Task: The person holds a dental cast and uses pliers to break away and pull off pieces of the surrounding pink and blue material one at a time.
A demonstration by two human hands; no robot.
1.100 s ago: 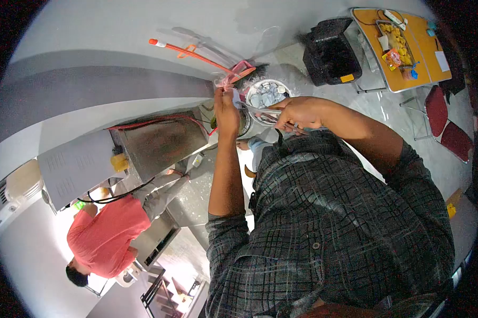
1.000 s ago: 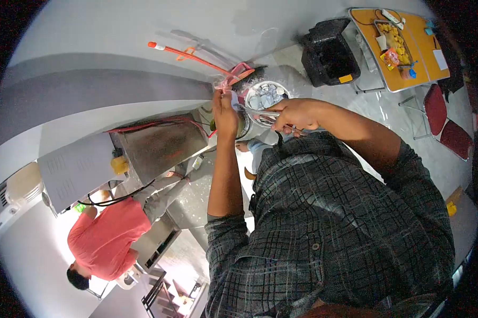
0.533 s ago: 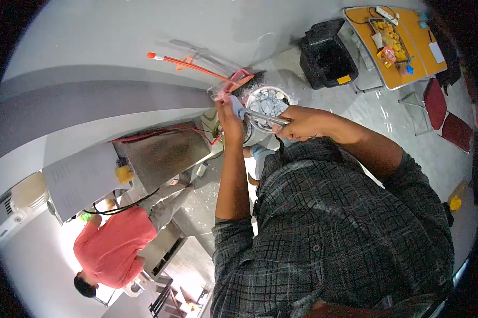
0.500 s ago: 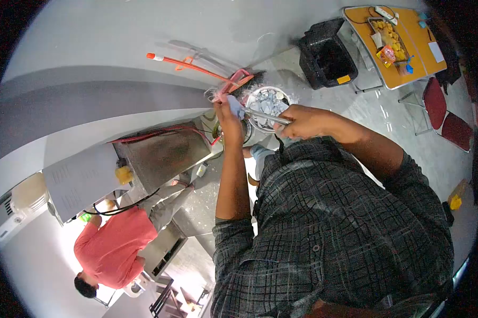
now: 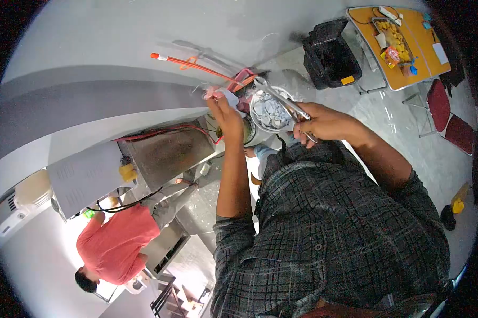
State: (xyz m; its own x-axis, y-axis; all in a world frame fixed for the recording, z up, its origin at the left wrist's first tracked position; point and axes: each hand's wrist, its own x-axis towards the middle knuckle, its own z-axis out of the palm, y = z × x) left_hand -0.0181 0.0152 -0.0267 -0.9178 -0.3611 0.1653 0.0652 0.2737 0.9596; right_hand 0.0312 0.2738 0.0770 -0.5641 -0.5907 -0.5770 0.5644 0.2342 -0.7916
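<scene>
My left hand [image 5: 227, 117] pinches a pale bluish-white piece [image 5: 230, 98] with some pink, wispy material at its upper end. Silver metal pliers [image 5: 285, 105] are gripped in my right hand [image 5: 319, 123], their head pointing up and left over a round white bucket [image 5: 256, 117]. Grey-white broken pieces [image 5: 271, 112] fill the bucket. The tool's head is apart from the piece in my left hand. Part of the bucket is hidden behind the pliers.
A broom with an orange handle [image 5: 202, 68] leans by the wall. A black bin [image 5: 331, 63] stands near an orange table [image 5: 423, 40] with a tray of yellow pieces. At lower left, a person in a red shirt [image 5: 119, 241] bends near a metal surface [image 5: 167, 156].
The pliers have come away from the piece in my left hand and swung upward. My right hand has shifted slightly right, and my left hand has turned a little.
</scene>
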